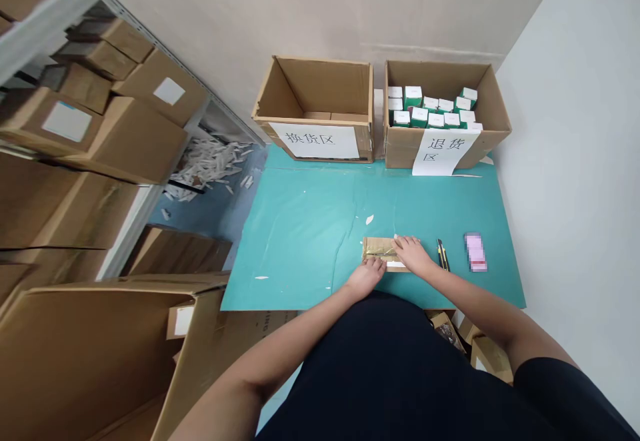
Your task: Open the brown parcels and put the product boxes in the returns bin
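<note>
Although both touched it, left grip (365, 276) and right grip (414, 256) were open and flat, unclamped, with the taped cardboard parcel (377, 249) under them on the teal worktop (300, 241); it looked light and stiff, best held by its short ends.

Head camera looks forward and down (over the torso (385, 368)) at both hands (367, 276).

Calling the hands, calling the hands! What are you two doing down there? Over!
Left hand, right hand both on parcel. Parcel taped, flat on table. Knife beside right hand, not blocking. Over.
</note>
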Motion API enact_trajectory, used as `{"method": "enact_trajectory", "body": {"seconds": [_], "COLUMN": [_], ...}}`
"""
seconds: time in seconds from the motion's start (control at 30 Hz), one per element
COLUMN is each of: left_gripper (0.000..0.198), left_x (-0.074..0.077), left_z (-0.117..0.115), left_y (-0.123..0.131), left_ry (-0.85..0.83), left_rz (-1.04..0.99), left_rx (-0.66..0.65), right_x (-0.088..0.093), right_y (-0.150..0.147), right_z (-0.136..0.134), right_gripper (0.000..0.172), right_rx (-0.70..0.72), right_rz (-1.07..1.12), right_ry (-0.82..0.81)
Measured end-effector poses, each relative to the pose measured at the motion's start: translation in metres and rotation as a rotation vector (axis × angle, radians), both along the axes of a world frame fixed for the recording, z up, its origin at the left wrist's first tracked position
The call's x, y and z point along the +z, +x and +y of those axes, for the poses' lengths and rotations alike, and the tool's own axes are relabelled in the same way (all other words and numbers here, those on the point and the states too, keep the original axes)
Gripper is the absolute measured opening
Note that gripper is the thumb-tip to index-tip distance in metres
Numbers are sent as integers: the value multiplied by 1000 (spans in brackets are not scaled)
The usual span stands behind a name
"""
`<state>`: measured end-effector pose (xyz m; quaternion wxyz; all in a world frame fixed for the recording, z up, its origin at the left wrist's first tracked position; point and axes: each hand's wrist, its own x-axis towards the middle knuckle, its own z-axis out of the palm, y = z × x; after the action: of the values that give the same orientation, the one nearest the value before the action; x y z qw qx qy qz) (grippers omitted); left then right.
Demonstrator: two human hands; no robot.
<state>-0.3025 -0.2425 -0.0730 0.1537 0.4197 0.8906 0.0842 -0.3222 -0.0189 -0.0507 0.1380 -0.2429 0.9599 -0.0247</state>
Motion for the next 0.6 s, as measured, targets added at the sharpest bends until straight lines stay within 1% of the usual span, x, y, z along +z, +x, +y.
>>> {"method": "enact_trajectory", "body": {"seconds": [0.07,0.17,0.3,0.37,0.5,0.6], "left_gripper": [45,43,43,42,41,42], "left_x": [-1,-4,-7,-8,-11,-13], "left_z": [2,3,4,3,3,6], "left_y": [0,0,-2,-2,-2,-4], "left_ry": [-5,-5,4,14,28,9], "left_rz": [-5,-8,5,5,-15,-32], "left_rx": [4,-4,5,22,21,10], "right_x": [-1,-4,-3,1,15,23], "right_y": [0,-1,-5,-9,-24,-40], "right_z": [-8,-26,-43,-43,-30,-21], "right_gripper": [51,53,56,57,57,52], "right_rx": [-3,-74,-157,-159,-118,-94], "right_rz": [12,10,11,-27,-191,-249], "right_ry": [73,165,215,191,90,61]}}
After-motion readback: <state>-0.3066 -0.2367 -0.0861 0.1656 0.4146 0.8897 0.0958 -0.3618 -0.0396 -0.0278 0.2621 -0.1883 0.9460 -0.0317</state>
